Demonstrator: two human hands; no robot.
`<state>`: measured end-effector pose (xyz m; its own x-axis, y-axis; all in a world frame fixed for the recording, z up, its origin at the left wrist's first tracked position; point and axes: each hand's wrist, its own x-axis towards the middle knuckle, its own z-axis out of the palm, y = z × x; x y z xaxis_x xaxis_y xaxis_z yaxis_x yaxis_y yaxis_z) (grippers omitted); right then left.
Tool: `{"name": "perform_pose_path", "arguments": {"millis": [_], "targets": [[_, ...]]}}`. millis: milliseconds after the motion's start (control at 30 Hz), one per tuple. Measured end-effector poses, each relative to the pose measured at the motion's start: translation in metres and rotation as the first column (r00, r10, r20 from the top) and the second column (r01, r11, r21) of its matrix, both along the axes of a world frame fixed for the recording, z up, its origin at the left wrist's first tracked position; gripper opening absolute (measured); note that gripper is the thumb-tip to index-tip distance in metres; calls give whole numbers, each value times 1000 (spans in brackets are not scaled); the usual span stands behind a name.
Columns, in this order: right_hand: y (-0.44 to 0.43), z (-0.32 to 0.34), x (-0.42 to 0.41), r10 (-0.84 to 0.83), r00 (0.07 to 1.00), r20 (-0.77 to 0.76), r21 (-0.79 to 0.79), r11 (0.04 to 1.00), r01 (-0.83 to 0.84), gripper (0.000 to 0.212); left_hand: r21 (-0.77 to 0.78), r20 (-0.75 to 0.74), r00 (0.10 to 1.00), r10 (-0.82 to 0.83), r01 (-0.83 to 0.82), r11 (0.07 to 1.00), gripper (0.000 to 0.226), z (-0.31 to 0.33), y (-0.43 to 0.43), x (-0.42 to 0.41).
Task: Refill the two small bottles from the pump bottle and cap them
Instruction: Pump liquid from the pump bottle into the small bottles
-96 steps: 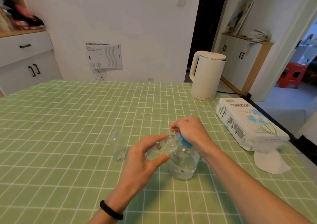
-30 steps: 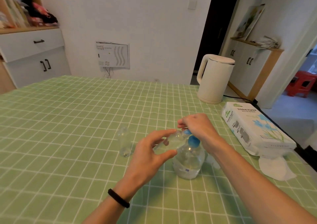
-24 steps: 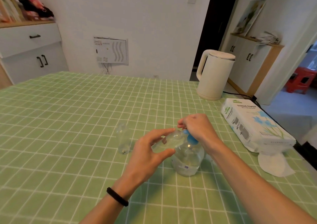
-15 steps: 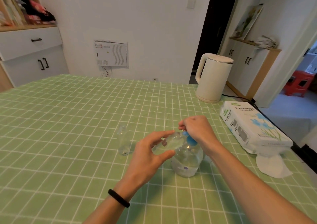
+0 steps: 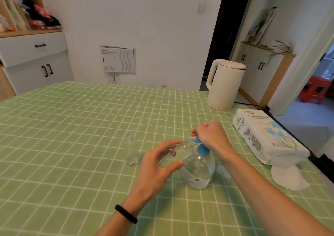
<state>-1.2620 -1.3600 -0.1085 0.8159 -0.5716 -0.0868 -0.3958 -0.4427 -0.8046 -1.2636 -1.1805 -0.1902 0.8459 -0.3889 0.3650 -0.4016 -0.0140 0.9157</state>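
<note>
A clear pump bottle (image 5: 197,170) with a blue pump head (image 5: 203,148) stands on the green checked tablecloth. My right hand (image 5: 210,136) sits curled on top of the pump head, with the blue nozzle poking out to the left. My left hand (image 5: 159,160) holds a small clear bottle (image 5: 178,152) between thumb and fingers, tilted, its mouth right at the nozzle. A second small clear bottle (image 5: 131,151) stands upright and uncapped to the left, apart from both hands. Small pale caps (image 5: 223,169) lie behind the pump bottle, partly hidden by my right forearm.
A white kettle (image 5: 225,86) stands at the back right, its cord running off the table's right edge. A tissue paper pack (image 5: 265,136) lies on the right with a loose tissue (image 5: 287,178) in front of it.
Both hands keep the same hold at the pump. Only the head camera has shifted slightly; the small bottle stays at the nozzle.
</note>
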Motion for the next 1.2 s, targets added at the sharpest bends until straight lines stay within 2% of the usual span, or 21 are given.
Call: {"name": "perform_pose_path", "arguments": {"millis": [167,400,567,1200], "targets": [[5,-6,-2,-9,1000,2,-85,996,9,34,7,10,1000,-1,1,1000,57,-2,-3,2],[5,-6,-3,-23,1000,-2,-76,997,23,35,-8,11,1000,1,-1,1000,58,-3,-6,0],[2,-1,-3,-23,1000,-13,-15,1000,23,39,-36,-1,1000,-6,6,999,58,0,-3,-1],[5,-4,-4,-29,999,-30,-82,996,27,35,-78,-9,999,-35,34,996,58,-3,-5,-1]]}}
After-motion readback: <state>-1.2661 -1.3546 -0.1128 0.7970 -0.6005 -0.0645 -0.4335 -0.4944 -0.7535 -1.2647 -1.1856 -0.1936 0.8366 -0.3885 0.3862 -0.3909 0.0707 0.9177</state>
